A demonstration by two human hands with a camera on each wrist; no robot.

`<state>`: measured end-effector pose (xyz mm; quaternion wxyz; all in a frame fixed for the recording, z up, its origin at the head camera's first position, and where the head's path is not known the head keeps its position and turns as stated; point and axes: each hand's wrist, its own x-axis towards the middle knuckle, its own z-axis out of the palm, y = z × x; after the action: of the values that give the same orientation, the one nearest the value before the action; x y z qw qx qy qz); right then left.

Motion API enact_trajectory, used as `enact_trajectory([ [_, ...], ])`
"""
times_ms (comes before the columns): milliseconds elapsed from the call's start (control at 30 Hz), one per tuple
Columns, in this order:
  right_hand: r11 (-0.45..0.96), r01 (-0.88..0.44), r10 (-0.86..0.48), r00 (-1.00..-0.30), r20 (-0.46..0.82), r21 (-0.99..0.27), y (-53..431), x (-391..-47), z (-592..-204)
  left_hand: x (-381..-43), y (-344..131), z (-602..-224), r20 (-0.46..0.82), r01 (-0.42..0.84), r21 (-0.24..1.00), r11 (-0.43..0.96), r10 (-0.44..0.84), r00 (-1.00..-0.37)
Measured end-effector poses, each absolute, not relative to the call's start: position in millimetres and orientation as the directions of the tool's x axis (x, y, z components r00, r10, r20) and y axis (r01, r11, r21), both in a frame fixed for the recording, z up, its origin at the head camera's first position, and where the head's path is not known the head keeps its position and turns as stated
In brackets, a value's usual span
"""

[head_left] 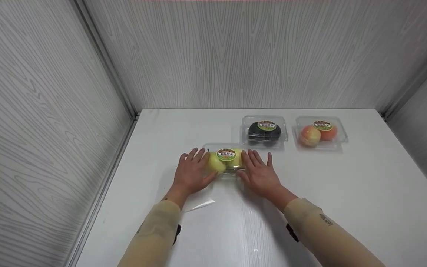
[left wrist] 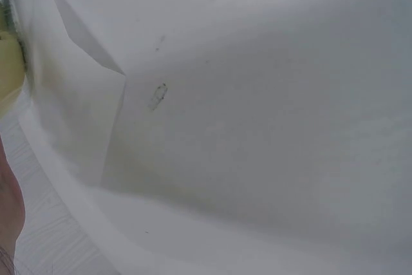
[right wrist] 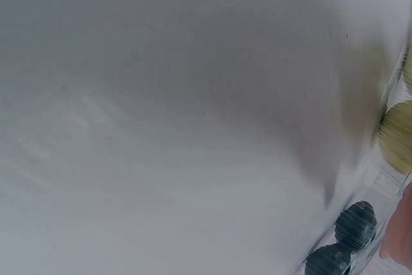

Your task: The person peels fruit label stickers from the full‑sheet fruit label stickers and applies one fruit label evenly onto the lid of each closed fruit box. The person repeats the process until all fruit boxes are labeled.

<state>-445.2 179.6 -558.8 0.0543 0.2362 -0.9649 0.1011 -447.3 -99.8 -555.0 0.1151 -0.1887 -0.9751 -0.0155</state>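
A clear plastic fruit box [head_left: 232,175] lies between my two hands, holding a yellow-green pear [head_left: 217,165] and a second yellow-green fruit [head_left: 237,158]. A round, colorful label [head_left: 226,154] sits on its lid. My left hand [head_left: 192,171] lies along the box's left side, fingers extended and thumb at the near edge. On the opposite side, my right hand [head_left: 260,174] touches the box with outstretched fingers. Each wrist view catches only an edge of its hand, with yellow fruit [left wrist: 9,72] at the left wrist view's border.
Behind the right hand stands a clear box of dark fruit [head_left: 264,133], labelled. Farther right is another labelled box with a reddish-yellow fruit [head_left: 310,135] and an orange one. A thin pale strip [head_left: 200,205] lies near the left wrist. Grey wood-grain panels [head_left: 235,55] enclose the white table.
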Motion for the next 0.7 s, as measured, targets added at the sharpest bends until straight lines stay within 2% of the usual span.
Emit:
enact_trajectory([
  [467, 0.862, -0.496, -0.482, -0.866, 0.136, -0.104, 156, -457, -553, -453, -123, -554, 0.263, 0.355, 0.0, 0.935, 0.343, -0.902],
  [700, 0.862, -0.497, -0.483, -0.865, 0.134, -0.098, 147, -464, -554, -456, -131, -552, 0.214, 0.338, -0.018, 0.941, 0.334, -0.918],
])
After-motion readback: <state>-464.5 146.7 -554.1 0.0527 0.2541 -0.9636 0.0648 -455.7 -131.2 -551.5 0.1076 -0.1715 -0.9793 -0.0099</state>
